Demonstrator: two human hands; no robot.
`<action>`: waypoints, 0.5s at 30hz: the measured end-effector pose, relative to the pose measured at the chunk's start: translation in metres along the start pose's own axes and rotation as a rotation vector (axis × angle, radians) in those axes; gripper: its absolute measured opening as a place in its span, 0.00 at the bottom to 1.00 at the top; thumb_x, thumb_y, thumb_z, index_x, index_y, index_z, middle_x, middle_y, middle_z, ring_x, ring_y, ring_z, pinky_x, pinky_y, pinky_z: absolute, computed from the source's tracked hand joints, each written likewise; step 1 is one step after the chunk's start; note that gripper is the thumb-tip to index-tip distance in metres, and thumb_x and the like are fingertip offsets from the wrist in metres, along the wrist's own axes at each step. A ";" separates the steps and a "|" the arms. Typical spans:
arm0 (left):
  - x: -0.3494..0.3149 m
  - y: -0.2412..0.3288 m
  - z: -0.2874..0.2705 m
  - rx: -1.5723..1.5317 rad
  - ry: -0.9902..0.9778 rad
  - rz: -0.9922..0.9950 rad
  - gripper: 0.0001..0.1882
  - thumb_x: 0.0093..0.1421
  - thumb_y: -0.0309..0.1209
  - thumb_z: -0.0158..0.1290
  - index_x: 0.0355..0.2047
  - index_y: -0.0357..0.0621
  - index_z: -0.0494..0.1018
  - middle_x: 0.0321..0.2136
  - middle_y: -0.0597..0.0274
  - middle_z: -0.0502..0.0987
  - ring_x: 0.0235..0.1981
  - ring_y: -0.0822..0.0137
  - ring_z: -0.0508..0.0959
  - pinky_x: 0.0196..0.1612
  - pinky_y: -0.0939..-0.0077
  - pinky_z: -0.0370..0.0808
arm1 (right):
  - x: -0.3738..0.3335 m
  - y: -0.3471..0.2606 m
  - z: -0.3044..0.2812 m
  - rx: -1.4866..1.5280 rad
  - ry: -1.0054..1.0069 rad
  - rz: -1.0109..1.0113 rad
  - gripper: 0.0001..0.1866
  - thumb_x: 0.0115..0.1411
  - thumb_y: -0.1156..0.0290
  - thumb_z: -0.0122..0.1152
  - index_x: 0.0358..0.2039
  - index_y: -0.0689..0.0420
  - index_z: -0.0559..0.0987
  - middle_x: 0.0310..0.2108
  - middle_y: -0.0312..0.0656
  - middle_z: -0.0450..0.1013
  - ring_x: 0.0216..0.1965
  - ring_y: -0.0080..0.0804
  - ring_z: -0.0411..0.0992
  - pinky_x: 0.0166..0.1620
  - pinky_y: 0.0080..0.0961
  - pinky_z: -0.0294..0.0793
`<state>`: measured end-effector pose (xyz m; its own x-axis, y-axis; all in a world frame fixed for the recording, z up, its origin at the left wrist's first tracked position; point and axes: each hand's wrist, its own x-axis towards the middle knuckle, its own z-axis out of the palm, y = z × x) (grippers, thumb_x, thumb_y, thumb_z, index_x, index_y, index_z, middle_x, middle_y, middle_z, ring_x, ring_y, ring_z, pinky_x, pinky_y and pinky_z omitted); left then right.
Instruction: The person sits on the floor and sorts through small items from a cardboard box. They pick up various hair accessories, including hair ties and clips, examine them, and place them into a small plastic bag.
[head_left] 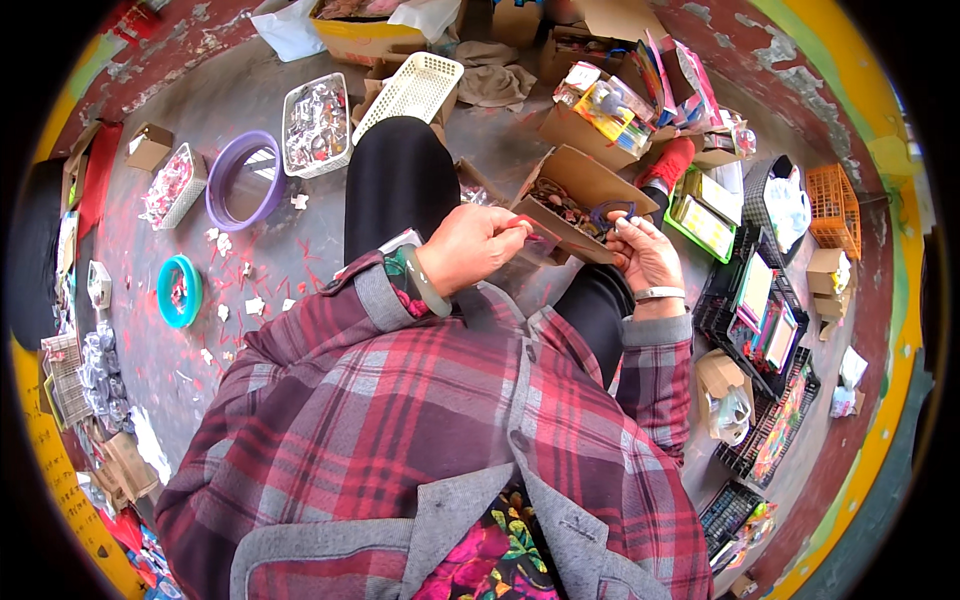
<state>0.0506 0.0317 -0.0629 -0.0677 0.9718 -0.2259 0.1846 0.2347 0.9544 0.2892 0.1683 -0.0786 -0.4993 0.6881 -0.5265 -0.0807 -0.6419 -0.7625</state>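
My left hand (pixel 468 246) is closed in a pinch on a small red strip (pixel 522 221), held over my lap. To its right, my right hand (pixel 648 256) also has thumb and fingers pressed together, at the near right edge of an open cardboard box (pixel 585 238). What it pinches is too small to make out. A thin dark purple loop (pixel 603 210) shows beside those fingertips; whether it is held I cannot tell. Inside the box lie many small brownish pieces (pixel 560 201). The box sits between my knees.
Ahead and left stand a white basket of small packets (pixel 317 128), an empty-looking cream basket (pixel 412 92), a purple basin (pixel 216 184) and a teal basin (pixel 192 310). Scraps litter the left floor. At right are a green tray (pixel 676 222), black crates (pixel 712 318) and an orange crate (pixel 835 205).
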 end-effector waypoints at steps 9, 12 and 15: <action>0.005 -0.010 0.002 0.029 -0.022 -0.052 0.12 0.58 0.33 0.49 0.33 0.35 0.76 0.15 0.77 0.66 0.18 0.84 0.61 0.19 0.85 0.58 | -0.037 -0.025 0.071 -0.088 -0.075 -0.217 0.06 0.50 0.81 0.58 0.28 0.60 0.71 0.33 0.43 0.73 0.29 0.24 0.73 0.30 0.14 0.70; 0.006 -0.011 0.003 0.061 -0.037 -0.045 0.11 0.57 0.31 0.49 0.33 0.36 0.76 0.15 0.75 0.66 0.17 0.84 0.62 0.19 0.84 0.59 | -0.047 -0.026 0.092 -0.213 -0.187 -0.232 0.07 0.49 0.82 0.59 0.29 0.60 0.72 0.33 0.42 0.73 0.28 0.24 0.73 0.32 0.14 0.70; 0.006 -0.011 0.004 0.116 -0.037 0.024 0.10 0.55 0.28 0.49 0.33 0.36 0.76 0.14 0.73 0.66 0.17 0.82 0.62 0.20 0.82 0.61 | -0.050 -0.008 0.112 -0.312 -0.233 -0.337 0.09 0.48 0.83 0.58 0.31 0.61 0.73 0.29 0.33 0.71 0.30 0.16 0.68 0.33 0.12 0.67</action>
<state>0.0523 0.0347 -0.0754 -0.0256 0.9769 -0.2123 0.2984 0.2102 0.9310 0.2183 0.1012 -0.0035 -0.6719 0.7228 -0.1617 -0.0268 -0.2420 -0.9699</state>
